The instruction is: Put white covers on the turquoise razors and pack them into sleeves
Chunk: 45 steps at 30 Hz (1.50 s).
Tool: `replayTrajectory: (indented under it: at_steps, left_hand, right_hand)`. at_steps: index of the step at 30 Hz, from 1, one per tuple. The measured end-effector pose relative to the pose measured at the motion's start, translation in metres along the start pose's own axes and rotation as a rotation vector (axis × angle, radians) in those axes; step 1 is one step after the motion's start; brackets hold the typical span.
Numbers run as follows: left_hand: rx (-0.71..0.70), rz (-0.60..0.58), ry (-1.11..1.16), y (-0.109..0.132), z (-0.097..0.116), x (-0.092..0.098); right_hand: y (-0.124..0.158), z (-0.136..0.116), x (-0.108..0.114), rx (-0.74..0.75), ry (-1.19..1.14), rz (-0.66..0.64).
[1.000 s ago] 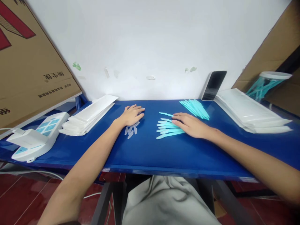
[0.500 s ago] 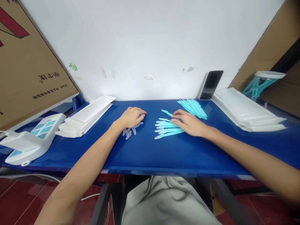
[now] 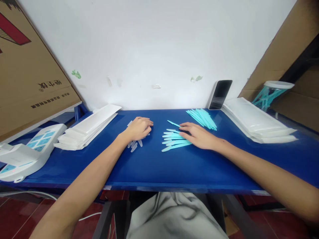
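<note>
Hands rest apart on the blue table [image 3: 159, 169]: left hand [image 3: 138, 128] curled over clear caps [image 3: 134, 146], its grip not discernible; right hand [image 3: 196, 135] spread flat on a row of teal sticks [image 3: 171, 141] mid-table.

view: head | worn on head | faces forward and down | near blue table [image 3: 159, 172], wall [image 3: 159, 49] behind

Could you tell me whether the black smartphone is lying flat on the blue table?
No, the black smartphone stands tilted at the back of the blue table, leaning against the white wall.
</note>
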<state>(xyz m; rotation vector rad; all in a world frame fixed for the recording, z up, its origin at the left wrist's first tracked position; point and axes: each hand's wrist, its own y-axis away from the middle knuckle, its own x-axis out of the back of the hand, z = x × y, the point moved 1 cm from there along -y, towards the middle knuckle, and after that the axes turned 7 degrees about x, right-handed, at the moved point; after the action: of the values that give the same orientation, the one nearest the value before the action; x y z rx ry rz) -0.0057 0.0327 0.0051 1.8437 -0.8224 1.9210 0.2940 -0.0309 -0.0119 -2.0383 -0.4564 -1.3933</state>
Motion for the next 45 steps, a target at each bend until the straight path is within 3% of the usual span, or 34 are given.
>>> replayTrajectory:
  at_steps: [8,14,26,36,45]
  left_hand:
    - [-0.043,0.028,0.064,-0.0001,-0.0017,-0.0040]
    - [-0.043,0.002,0.057,0.0010,-0.0037,-0.0061]
    - [-0.064,0.006,0.091,-0.0006,-0.0038,-0.0083]
    - [0.106,0.055,0.253,-0.0006,0.0022,-0.0050]
    - [0.110,0.120,0.367,-0.0008,0.0019,-0.0088]
  right_hand:
    - [-0.0009,0.0001,0.0012,0.006,-0.001,0.054]
    - [-0.0001,0.0022,-0.0004,-0.004,0.019,0.006]
    - [0.0019,0.0047,-0.0040,-0.055,0.015,0.035]
    - [-0.0037,0.0073,-0.0003,0.018,0.008,0.258]
    - [-0.0042,0.0020,0.0038,-0.043,-0.070,0.323]
